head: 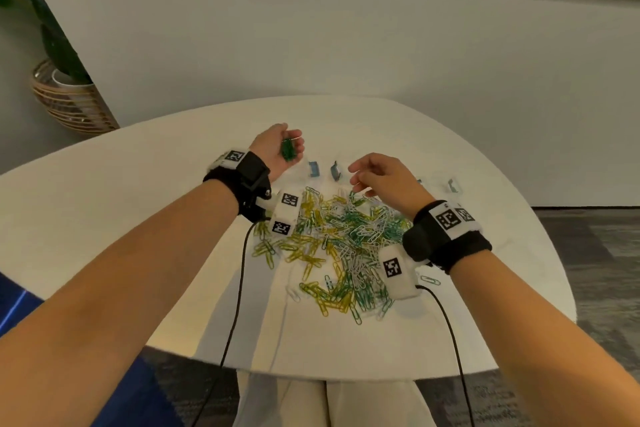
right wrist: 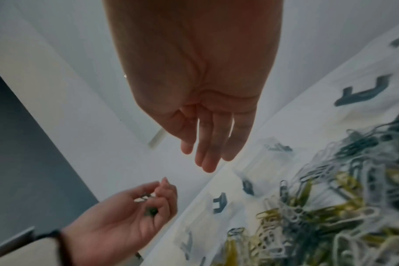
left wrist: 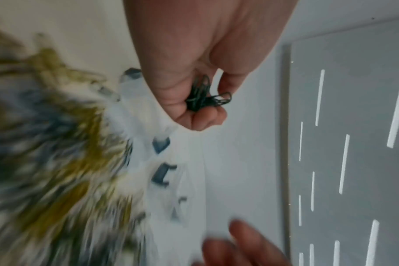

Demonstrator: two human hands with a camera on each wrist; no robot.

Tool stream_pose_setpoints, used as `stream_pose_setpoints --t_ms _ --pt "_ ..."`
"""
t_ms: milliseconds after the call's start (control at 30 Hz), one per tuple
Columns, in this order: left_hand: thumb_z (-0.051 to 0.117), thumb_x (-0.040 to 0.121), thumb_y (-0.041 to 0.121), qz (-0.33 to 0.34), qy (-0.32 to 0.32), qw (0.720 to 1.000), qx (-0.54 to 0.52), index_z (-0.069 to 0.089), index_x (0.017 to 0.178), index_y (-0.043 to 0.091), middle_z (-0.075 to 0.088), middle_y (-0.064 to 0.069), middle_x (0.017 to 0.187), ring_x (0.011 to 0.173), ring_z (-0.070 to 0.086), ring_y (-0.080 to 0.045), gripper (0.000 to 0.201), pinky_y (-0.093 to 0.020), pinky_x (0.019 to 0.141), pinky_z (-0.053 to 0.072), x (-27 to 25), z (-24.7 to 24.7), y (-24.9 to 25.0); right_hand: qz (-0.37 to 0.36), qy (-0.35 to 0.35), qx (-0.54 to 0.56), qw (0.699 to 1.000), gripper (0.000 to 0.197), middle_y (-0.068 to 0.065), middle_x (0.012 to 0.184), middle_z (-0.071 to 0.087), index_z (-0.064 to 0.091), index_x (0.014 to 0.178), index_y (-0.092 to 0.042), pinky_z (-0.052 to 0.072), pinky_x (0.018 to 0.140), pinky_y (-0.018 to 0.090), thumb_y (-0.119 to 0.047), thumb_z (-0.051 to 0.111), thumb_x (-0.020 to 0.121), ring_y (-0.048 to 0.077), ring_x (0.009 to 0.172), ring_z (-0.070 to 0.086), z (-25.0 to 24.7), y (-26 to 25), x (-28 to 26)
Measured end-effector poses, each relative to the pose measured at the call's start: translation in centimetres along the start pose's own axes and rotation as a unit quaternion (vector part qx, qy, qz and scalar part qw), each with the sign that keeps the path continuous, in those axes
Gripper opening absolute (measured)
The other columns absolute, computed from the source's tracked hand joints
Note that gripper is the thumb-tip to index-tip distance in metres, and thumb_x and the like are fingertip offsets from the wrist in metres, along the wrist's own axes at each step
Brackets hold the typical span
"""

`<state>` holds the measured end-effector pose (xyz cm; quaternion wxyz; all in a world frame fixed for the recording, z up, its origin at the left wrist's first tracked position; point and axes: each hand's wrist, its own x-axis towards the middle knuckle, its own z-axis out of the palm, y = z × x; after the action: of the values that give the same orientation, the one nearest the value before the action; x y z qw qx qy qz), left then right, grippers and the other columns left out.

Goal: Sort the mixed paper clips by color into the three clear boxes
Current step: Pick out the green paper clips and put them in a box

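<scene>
While the left hand (head: 277,149) was cupped palm-up around a bunch of green clips (head: 287,151) (probably saving trips to a box), the right hand (head: 384,180) hovered over the mixed pile (head: 332,246) on the desk (head: 138,191), its grip loose and empty. Thin bent-wire loops tangle easily. The clear boxes (head: 313,170) sat just behind the pile, nearly invisible apart from bluish clasps.

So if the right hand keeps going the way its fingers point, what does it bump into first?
Probably the left hand, which cups green paper clips. The right hand points its fingers towards it across a bare gap, though depth is hard to judge.
</scene>
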<state>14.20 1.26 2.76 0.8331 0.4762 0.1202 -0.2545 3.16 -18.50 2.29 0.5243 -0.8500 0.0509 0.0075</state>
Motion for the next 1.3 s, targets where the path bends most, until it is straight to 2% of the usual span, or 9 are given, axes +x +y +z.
stream_pose_setpoints --t_ms 200,300,400,467,533,767,967,1100,1300 --pt "0.036 0.101 0.021 0.099 0.050 0.974 0.199 0.059 0.068 0.005 0.061 0.003 0.045 0.041 0.057 -0.006 0.043 -0.021 0.056 0.041 4.3 -0.4 -0.6 0.030 -0.021 -0.014 0.999 0.019 0.008 0.093 0.072 0.064 0.099 -0.014 0.054 0.078 0.031 -0.005 0.048 0.093 0.016 0.084 0.068 -0.5 2.5 -0.4" --pt "0.039 0.098 0.016 0.152 0.040 0.944 0.291 0.063 0.072 0.008 0.067 0.000 0.065 0.064 0.063 -0.009 0.036 -0.021 0.071 0.045 2.9 -0.3 -0.7 0.035 -0.026 -0.052 0.998 0.019 0.006 0.099 0.071 0.066 0.097 -0.019 0.053 0.078 0.030 -0.007 0.052 0.092 0.017 0.089 0.066 0.0 2.9 0.4" --pt "0.042 0.093 0.022 0.182 0.102 0.893 0.399 0.063 0.077 0.014 0.062 -0.003 0.076 0.075 0.058 -0.019 0.028 -0.031 0.076 0.046 0.6 -1.7 -0.2 0.016 -0.067 -0.107 0.992 0.027 0.004 0.112 0.067 0.066 0.108 -0.017 0.049 0.079 0.021 -0.005 0.050 0.091 0.017 0.101 0.062 1.6 2.6 1.8" --pt "0.044 0.094 0.023 0.109 0.110 0.846 0.510 0.060 0.085 0.011 0.057 -0.008 0.081 0.076 0.055 -0.025 0.022 -0.032 0.072 0.046 -1.3 -3.3 -0.2 -0.004 -0.108 -0.155 0.982 0.035 0.006 0.123 0.062 0.064 0.117 -0.014 0.048 0.092 0.027 -0.001 0.046 0.091 0.020 0.113 0.059 3.4 1.8 2.8" --pt "0.050 0.093 0.014 0.000 0.099 0.758 0.645 0.055 0.106 0.006 0.055 -0.014 0.103 0.088 0.058 -0.027 0.016 -0.035 0.078 0.049 -2.4 -4.8 -1.1 -0.024 -0.151 -0.243 0.958 0.038 0.006 0.134 0.055 0.060 0.126 -0.016 0.044 0.101 0.033 -0.003 0.044 0.094 0.024 0.121 0.053 5.4 1.0 3.7" --pt "0.050 0.091 0.037 -0.028 0.071 0.616 0.784 0.032 0.142 0.018 0.028 -0.018 0.141 0.126 0.039 -0.038 0.057 -0.039 0.105 0.035 -2.8 -5.5 -5.0 -0.080 -0.194 -0.421 0.883 0.044 0.012 0.133 0.050 0.056 0.132 -0.014 0.039 0.105 0.039 -0.003 0.047 0.090 0.029 0.122 0.048 8.8 0.5 4.4" --pt "0.055 0.088 0.039 0.012 0.000 0.599 0.801 0.031 0.143 0.028 0.027 -0.013 0.140 0.126 0.031 -0.037 0.061 -0.041 0.105 0.029 -2.7 -4.2 -6.9 -0.034 -0.108 -0.383 0.917 0.042 0.011 0.133 0.052 0.058 0.128 -0.021 0.041 0.103 0.042 -0.005 0.048 0.090 0.029 0.121 0.048 3.8 2.3 3.8" --pt "0.058 0.086 0.046 0.026 -0.024 0.604 0.796 0.032 0.142 0.028 0.027 -0.011 0.141 0.126 0.032 -0.037 0.065 -0.042 0.105 0.031 -2.7 -2.6 -7.8 0.029 -0.152 -0.467 0.871 0.051 0.010 0.134 0.045 0.045 0.140 -0.027 0.041 0.102 0.047 -0.014 0.048 0.091 0.035 0.122 0.044 2.5 3.0 3.4" --pt "0.063 0.083 0.045 0.076 0.000 0.559 0.826 0.046 0.125 0.022 0.036 -0.010 0.131 0.123 0.035 -0.033 0.050 -0.045 0.099 0.039 -2.9 -0.4 -8.7 -0.010 -0.164 -0.385 0.908 0.045 0.011 0.126 0.050 0.058 0.128 -0.022 0.042 0.100 0.038 -0.004 0.052 0.088 0.028 0.118 0.049 2.1 2.9 1.0"
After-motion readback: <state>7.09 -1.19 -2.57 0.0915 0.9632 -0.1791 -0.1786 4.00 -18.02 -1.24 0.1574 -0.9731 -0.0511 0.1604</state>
